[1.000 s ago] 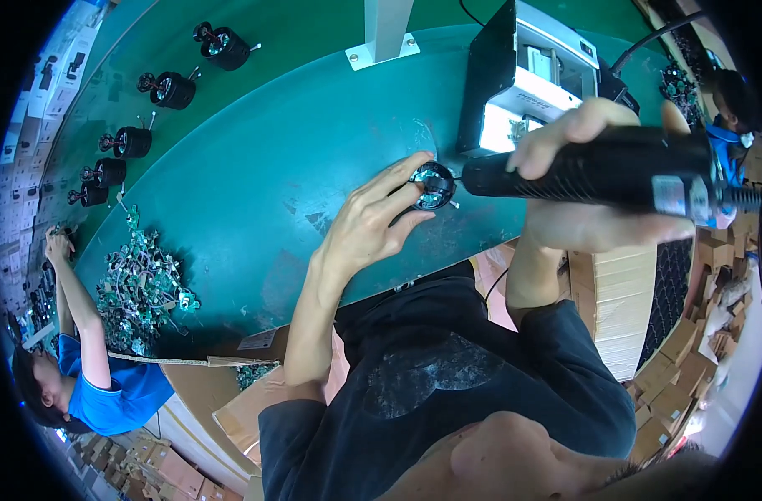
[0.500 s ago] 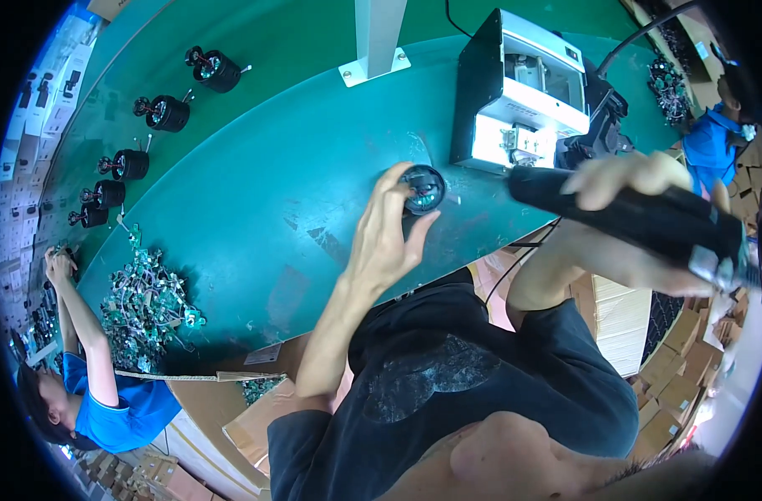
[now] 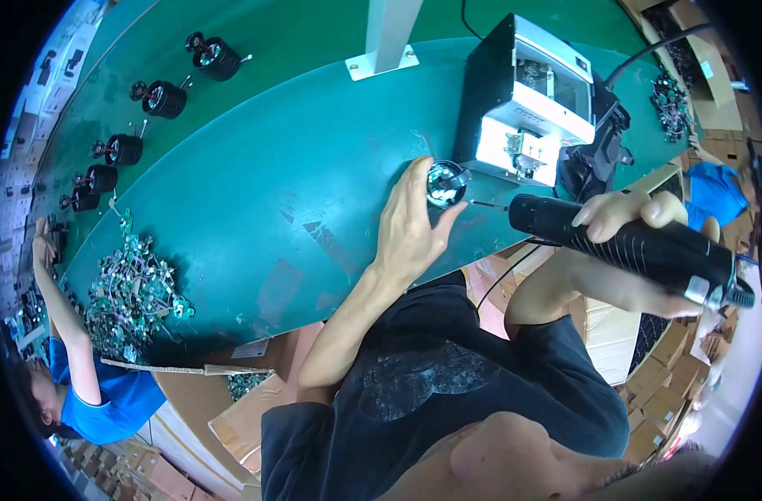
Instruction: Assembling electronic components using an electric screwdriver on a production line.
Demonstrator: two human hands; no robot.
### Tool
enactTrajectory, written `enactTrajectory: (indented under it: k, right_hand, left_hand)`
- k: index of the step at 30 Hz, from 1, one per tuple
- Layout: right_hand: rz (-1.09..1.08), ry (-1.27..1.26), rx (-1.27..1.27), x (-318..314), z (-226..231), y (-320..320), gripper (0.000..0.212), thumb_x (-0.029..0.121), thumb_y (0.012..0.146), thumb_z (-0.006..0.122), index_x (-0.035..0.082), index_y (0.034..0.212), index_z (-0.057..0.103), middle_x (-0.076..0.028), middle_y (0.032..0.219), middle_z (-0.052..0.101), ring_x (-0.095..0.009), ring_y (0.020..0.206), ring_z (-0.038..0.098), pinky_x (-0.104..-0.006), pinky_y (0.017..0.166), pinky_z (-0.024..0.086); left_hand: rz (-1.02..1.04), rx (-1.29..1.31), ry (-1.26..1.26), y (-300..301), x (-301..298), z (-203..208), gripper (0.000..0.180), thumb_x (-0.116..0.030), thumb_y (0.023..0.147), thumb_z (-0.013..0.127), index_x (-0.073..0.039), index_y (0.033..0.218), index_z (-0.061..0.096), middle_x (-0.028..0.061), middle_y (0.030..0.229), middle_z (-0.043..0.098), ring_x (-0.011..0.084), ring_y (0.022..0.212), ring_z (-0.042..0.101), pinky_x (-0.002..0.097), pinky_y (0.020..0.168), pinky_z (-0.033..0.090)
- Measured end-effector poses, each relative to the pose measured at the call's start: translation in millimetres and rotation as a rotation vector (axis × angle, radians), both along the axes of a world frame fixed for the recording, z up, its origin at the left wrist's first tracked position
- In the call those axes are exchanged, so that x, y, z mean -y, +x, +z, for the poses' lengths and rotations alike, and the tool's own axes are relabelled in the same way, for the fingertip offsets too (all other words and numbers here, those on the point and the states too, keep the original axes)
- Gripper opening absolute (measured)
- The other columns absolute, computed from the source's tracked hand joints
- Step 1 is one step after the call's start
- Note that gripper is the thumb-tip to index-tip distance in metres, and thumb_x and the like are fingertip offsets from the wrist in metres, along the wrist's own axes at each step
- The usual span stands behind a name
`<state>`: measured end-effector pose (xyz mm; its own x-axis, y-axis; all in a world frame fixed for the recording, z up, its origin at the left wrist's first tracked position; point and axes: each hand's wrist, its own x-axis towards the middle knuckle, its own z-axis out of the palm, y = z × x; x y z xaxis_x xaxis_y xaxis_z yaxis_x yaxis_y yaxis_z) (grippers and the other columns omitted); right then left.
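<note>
My left hand [image 3: 407, 225] grips a round black housing [image 3: 445, 185] on the green bench, thumb and fingers at its sides. Bright parts show inside the housing's open face. In my right hand [image 3: 630, 210] is a black electric screwdriver [image 3: 552, 221], held nearly level with its thin bit pointing left at the housing. The bit's tip is close to the housing's right side and my left thumb; whether it touches anything, I cannot tell.
Behind the housing stands a black-and-white screw feeder [image 3: 527, 104] with a lit front. A metal post [image 3: 389, 37] is bolted to the bench [image 3: 256, 200]. Several black housings [image 3: 162, 98] line the far left, near a pile of circuit boards [image 3: 135, 296]. A co-worker [image 3: 105, 405] sits at left.
My right hand has brought the screwdriver steady and lower, its bit now visible beside the housing. The housing and my left hand appear slightly farther right, and the view has shifted a little.
</note>
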<state>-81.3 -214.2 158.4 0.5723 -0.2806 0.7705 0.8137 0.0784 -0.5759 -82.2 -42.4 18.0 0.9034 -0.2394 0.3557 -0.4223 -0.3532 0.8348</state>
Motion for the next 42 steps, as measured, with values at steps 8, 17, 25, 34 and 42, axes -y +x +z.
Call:
enactTrajectory:
  k: [8,17,25,34,42]
  right_hand:
    - [0.121,0.018,0.033,-25,-13,13,0.073,0.069,0.097,0.038,0.018,0.149,0.029,-0.024,0.1,0.064,-0.027,0.059,0.069,-0.0332,0.045,0.059]
    - [0.21,-0.036,-0.034,-41,-19,17,0.08,0.074,0.093,0.041,0.019,0.15,0.026,-0.021,0.091,0.064,-0.024,0.052,0.063,-0.0326,0.041,0.054]
    - [0.205,-0.102,-0.035,-57,-21,19,0.087,0.078,0.09,0.04,0.017,0.149,0.025,-0.019,0.079,0.064,-0.021,0.047,0.06,-0.0306,0.039,0.052]
    - [-0.306,0.413,-0.14,53,9,-29,0.063,0.06,0.102,0.033,0.006,0.133,0.043,-0.017,0.083,0.067,-0.018,0.04,0.054,-0.0264,0.037,0.045]
    - [-0.667,0.443,-0.885,117,-57,-24,0.049,0.044,0.107,0.029,0.005,0.131,0.047,-0.011,0.083,0.062,-0.015,0.047,0.053,-0.0254,0.041,0.044]
  left_hand:
    - [-0.009,0.021,-0.016,-1,-3,-4,0.073,-0.007,0.075,0.082,0.006,0.135,0.044,0.0256,0.127,0.059,0.0402,0.108,0.063,0.0428,0.093,0.052]
    - [-0.036,-0.039,-0.014,-2,-6,0,0.072,-0.003,0.073,0.08,0.005,0.135,0.044,0.0242,0.128,0.059,0.039,0.11,0.063,0.0424,0.092,0.052]
    - [-0.085,0.014,0.073,-2,-8,10,0.074,-0.004,0.072,0.08,0.004,0.136,0.044,0.0235,0.129,0.059,0.037,0.109,0.064,0.0402,0.089,0.053]
    - [0.268,-0.066,0.252,88,-72,71,0.049,-0.021,0.077,0.084,0.004,0.112,0.06,0.0191,0.095,0.068,0.0308,0.077,0.065,0.0392,0.073,0.053]
    - [0.564,0.019,0.405,234,-122,14,0.053,-0.029,0.083,0.079,0.01,0.112,0.058,0.0243,0.097,0.066,0.0371,0.083,0.064,0.0428,0.081,0.051]
